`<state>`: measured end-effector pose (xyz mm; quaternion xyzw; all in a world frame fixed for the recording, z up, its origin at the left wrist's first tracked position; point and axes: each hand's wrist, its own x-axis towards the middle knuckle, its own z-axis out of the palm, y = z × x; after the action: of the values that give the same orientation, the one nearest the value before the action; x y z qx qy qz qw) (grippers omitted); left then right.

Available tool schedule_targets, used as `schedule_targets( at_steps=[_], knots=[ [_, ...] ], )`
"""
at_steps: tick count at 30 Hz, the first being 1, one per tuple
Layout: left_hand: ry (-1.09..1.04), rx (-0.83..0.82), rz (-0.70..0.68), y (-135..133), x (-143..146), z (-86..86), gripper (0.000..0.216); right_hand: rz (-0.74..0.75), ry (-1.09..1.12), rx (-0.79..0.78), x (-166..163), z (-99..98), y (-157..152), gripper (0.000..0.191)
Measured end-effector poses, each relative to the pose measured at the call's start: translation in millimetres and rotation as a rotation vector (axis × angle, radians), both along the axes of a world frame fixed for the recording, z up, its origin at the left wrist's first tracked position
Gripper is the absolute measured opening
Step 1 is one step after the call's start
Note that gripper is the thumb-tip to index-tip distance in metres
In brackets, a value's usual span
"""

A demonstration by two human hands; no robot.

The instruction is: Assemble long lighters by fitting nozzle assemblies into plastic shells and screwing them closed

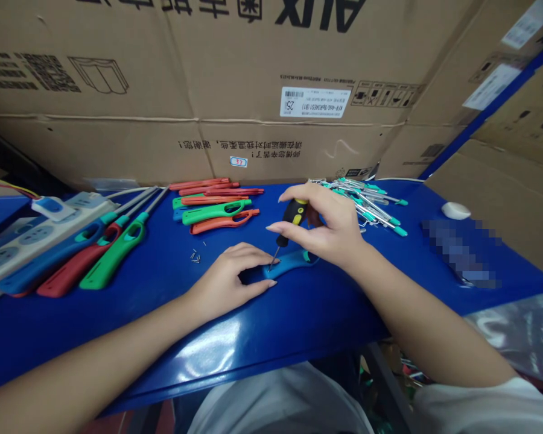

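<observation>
A blue lighter handle lies flat on the blue table in front of me. My left hand rests at its left end, thumb and fingers pinching the handle's edges. In my right hand is a screwdriver with a black and yellow grip, held nearly upright. Its thin shaft slopes down so that the tip meets the handle near my left fingertips. Whether a screw sits under the tip is too small to tell. Several small screws lie loose to the left of my left hand.
Red, orange and green handle shells are stacked behind my left hand. Long-necked lighters lie at left beside a power strip. Metal lighter tubes with teal ends are piled behind my right hand. A large carton backs the table.
</observation>
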<state>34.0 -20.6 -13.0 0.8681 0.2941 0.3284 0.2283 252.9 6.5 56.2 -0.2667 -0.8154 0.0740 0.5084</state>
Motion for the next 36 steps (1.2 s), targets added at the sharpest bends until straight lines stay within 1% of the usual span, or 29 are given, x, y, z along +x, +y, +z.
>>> schedule_targets(
  at_steps=[1,4,5,6,7,10,11,12,15,16,17,18,21,22,23,24,27,28,29,30,33,34,35,36],
  knots=[
    [-0.003,0.001,-0.002,-0.1,0.0,0.0,0.028,0.028,-0.003,-0.033,-0.6,0.5,-0.3,0.032],
    [-0.005,0.003,-0.007,-0.3,-0.1,0.3,0.027,0.247,-0.056,-0.308,-3.0,2.5,-2.4,0.038],
    [-0.003,0.004,-0.008,-0.3,-0.1,0.4,0.028,0.298,-0.071,-0.37,-3.5,2.6,-3.0,0.039],
    [-0.002,0.005,-0.006,-0.3,-0.2,0.4,0.028,0.304,-0.074,-0.376,-3.8,2.3,-3.2,0.039],
    [0.0,0.006,-0.004,-0.3,-0.3,0.2,0.028,0.266,-0.067,-0.327,-3.8,1.5,-3.3,0.038],
    [-0.007,0.014,0.002,-0.4,-0.2,-1.0,0.027,0.056,-0.041,-0.058,-2.7,-0.9,-3.0,0.033],
    [-0.011,0.017,0.003,-0.5,0.0,-1.3,0.027,0.035,-0.055,-0.029,-2.0,-1.0,-3.0,0.032],
    [-0.015,0.019,0.005,-0.7,0.1,-1.4,0.027,0.057,-0.078,-0.055,-1.1,-0.7,-3.1,0.032],
    [-0.013,0.018,0.005,-1.3,0.5,-0.9,0.028,0.251,-0.139,-0.306,1.9,1.1,-3.1,0.045],
    [-0.011,0.016,0.006,-1.4,0.5,-0.6,0.028,0.288,-0.151,-0.363,2.8,1.3,-2.8,0.049],
    [-0.01,0.014,0.007,-1.5,0.4,-0.4,0.028,0.284,-0.156,-0.377,3.6,1.0,-2.3,0.051],
    [-0.009,0.013,0.007,-1.5,0.2,-0.4,0.028,0.24,-0.155,-0.344,4.2,0.4,-1.8,0.051],
    [-0.01,0.012,0.009,-1.1,-0.3,-0.9,0.028,0.011,-0.133,-0.104,4.8,-1.1,-1.1,0.048],
    [-0.012,0.013,0.011,-0.9,-0.4,-1.1,0.028,-0.03,-0.143,-0.048,4.6,-0.9,-1.6,0.047],
    [-0.013,0.012,0.012,-0.7,-0.4,-1.2,0.028,-0.036,-0.167,-0.036,4.4,-0.2,-2.3,0.046],
    [-0.015,0.011,0.013,-0.4,-0.4,-1.2,0.028,-0.01,-0.19,-0.064,4.2,0.8,-3.2,0.046],
    [-0.02,0.008,0.008,-0.2,0.2,-0.4,0.028,0.142,-0.211,-0.245,3.4,2.1,-4.5,0.05],
    [-0.021,0.007,0.008,-0.2,0.4,-0.1,0.028,0.166,-0.194,-0.274,3.3,1.3,-4.1,0.051],
    [-0.021,0.006,0.01,-0.4,0.6,0.2,0.028,0.161,-0.168,-0.263,3.2,0.0,-3.4,0.051],
    [-0.017,0.004,0.012,-0.5,0.7,0.3,0.028,0.124,-0.141,-0.215,3.3,-1.5,-2.5,0.049],
    [-0.019,0.006,0.012,-1.1,0.7,0.0,0.026,-0.023,-0.09,0.039,3.6,-4.5,-1.7,0.041],
    [-0.022,0.005,0.011,-1.2,0.6,0.0,0.026,-0.037,-0.104,0.083,3.4,-4.1,-2.6,0.04],
    [-0.027,0.004,0.011,-1.4,0.5,0.0,0.026,-0.028,-0.132,0.076,3.2,-3.1,-3.9,0.04],
    [-0.03,0.002,0.013,-1.6,0.5,0.2,0.026,-0.002,-0.162,0.024,2.9,-1.7,-5.5,0.042]
  ],
)
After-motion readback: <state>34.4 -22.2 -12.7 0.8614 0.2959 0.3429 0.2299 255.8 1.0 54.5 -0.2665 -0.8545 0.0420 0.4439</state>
